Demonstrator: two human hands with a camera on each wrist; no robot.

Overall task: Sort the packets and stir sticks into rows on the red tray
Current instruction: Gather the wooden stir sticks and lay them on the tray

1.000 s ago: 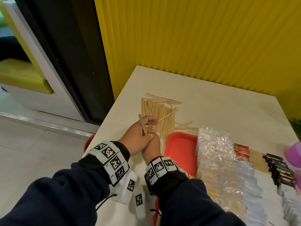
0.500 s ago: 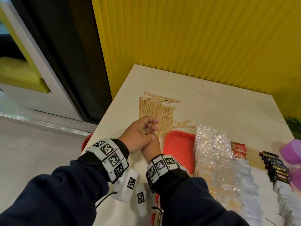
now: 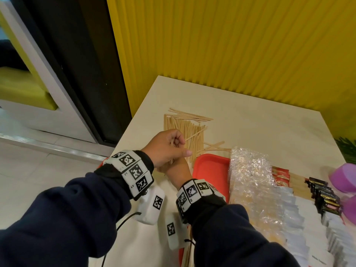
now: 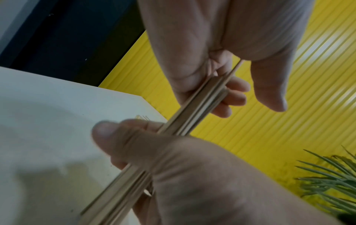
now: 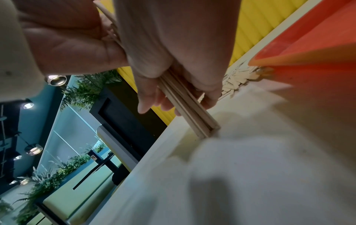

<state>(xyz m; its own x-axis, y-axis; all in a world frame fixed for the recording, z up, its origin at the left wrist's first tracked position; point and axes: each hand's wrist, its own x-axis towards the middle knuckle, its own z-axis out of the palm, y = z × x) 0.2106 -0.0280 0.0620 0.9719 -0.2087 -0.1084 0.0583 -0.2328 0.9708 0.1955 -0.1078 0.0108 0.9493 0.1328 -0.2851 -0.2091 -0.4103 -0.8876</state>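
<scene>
Little has shifted since the earlier frames: both hands remain together at the surface's near-left edge, the left fist slightly more rolled over the bundle.

Item: left hand [image 3: 167,146]. Fingers curled round the upper end of a bundle of stir sticks [image 4: 194,105]; thumb extended toward the tray.

Item: right hand [image 3: 178,170]. Directly below the left, wrapped round the lower half of the same bundle, thumb across it.

Item: bundle. Wooden, flat, several sticks edge to edge. Long axis steep, near upright; its lower end stands on the surface [image 5: 269,175], seen in the right wrist view. Judged: ends being tapped level before laying down.

Item: loose stir sticks [image 3: 189,132]. Heap on the surface just beyond the hands, mostly parallel, a few crossed.

Item: red tray [image 3: 212,170]. Just beside the hands on the right-hand side; a bare strip at its left end. The right hand is nearer. Judged: the bundle must tip from upright to flat and travel right.

Item: packets. Clear crinkled packets [image 3: 250,180] in a row next to the bare strip; white sachets [image 3: 289,207], red packets [image 3: 280,173] and dark packets [image 3: 323,195] farther right.

Item: purple object [image 3: 344,178], far right edge; kind not discernible.
</scene>
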